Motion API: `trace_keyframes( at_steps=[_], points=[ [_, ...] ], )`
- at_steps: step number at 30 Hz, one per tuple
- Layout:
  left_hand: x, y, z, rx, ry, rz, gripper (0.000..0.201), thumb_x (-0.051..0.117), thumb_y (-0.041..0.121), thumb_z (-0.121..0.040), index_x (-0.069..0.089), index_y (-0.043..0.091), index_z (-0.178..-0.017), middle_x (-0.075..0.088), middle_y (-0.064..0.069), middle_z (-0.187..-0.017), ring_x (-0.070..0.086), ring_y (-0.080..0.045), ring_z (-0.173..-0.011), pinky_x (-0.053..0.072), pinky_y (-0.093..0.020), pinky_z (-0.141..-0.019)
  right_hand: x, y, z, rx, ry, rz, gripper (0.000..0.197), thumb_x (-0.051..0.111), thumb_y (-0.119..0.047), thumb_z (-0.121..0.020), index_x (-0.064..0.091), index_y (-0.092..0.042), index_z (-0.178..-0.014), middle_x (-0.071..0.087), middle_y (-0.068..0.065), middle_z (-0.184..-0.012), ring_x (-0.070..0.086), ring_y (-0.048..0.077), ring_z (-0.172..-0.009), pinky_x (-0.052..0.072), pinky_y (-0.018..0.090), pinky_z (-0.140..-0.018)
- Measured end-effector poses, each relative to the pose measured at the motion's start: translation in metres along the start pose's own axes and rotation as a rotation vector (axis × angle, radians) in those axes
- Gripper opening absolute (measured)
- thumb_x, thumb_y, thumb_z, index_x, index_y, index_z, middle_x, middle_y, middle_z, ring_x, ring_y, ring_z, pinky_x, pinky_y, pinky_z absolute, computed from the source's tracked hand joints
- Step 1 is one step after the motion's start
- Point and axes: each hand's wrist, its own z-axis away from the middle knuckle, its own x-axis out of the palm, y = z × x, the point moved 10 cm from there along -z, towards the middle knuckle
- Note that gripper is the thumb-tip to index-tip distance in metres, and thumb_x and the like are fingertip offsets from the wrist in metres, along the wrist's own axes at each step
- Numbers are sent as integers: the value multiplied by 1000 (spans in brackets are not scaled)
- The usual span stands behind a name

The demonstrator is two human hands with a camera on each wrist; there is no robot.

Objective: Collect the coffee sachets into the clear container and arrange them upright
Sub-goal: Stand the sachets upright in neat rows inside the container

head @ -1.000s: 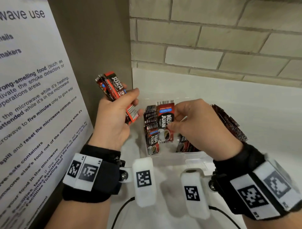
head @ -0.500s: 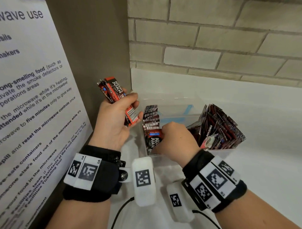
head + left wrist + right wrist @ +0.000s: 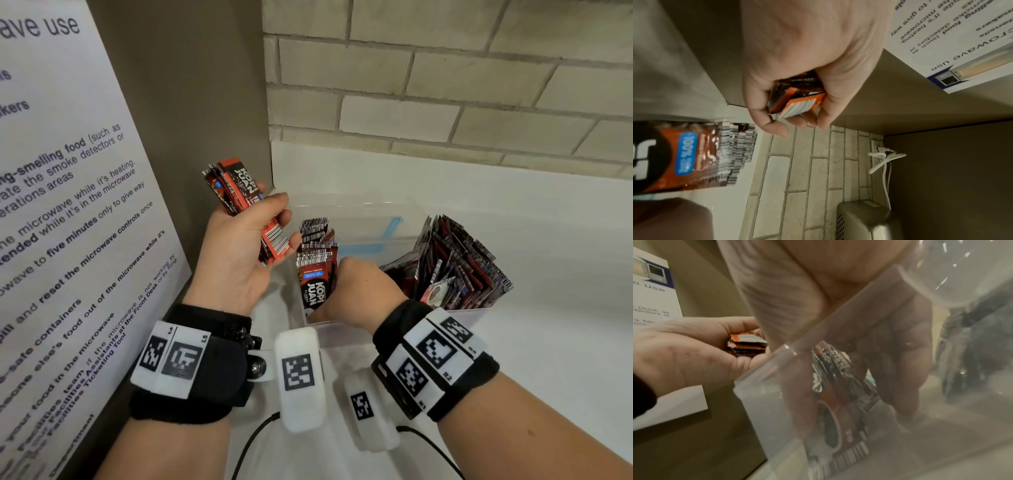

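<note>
Left hand (image 3: pixel 239 250) gripped a bundle of coffee sachets (image 3: pixel 239 192) above and left of the clear container (image 3: pixel 359 212). Right hand (image 3: pixel 359 291) reached inside the container, fingers curled around the front sachet (image 3: pixel 313 287) of an upright stack at its left end; a leaning stack (image 3: pixel 459 263) filled its right end.

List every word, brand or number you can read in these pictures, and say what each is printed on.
"KOPI JUAN": red and black coffee sachets standing in the clear plastic container, and the bundle in the left hand.
"100%": blue label on the front sachet; the rest is blurred.
"five minutes", "strong-smelling food": white microwave notice.
Wrist-band marker codes: too small to read.
</note>
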Motion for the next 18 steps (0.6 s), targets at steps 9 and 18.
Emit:
trace_keyframes(
  at_steps=[9, 18],
  points=[
    [2, 1, 1, 2, -8, -1, 23, 65, 3, -87, 58, 25, -82, 64, 4, -69, 62, -9, -68, 55, -30, -61, 2, -3, -7, -7, -17, 25, 65, 85, -42, -58, 58, -15, -111, 63, 3, -103, 59, 20, -96, 53, 32, -83],
    [2, 0, 1, -4, -1, 0, 24, 66, 3, -86, 59, 25, -80, 64, 4, -71, 62, -10, -69, 54, -30, -59, 1, -9, -1, -75, 18, -5, 33, 81, -30, -69, 67, -16, -96, 68, 0, -89, 64, 18, -83, 52, 28, -73]
  ],
)
